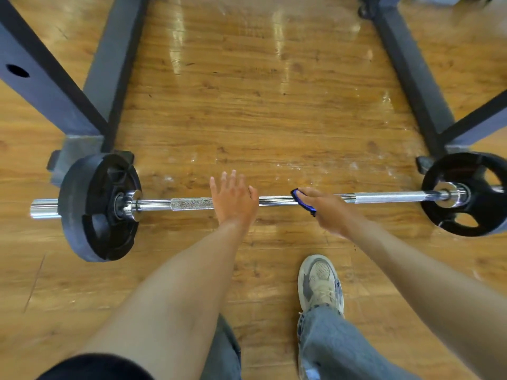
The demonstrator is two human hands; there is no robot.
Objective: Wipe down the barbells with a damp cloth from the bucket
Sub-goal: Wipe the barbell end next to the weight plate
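A polished chrome steel barbell bar gleams across mid-frame, its smooth shaft broken by rough, matt knurled bands. Matt black rubber-coated weight plates cap both ends. The glossy, varnished wood-plank floor mirrors overhead light. Matt grey painted metal rack beams cross the upper left. A soft blue cloth wraps the bar right of centre.

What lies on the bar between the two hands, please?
In the head view, only bare smooth chrome bar runs between the left hand and the right hand holding the blue cloth.
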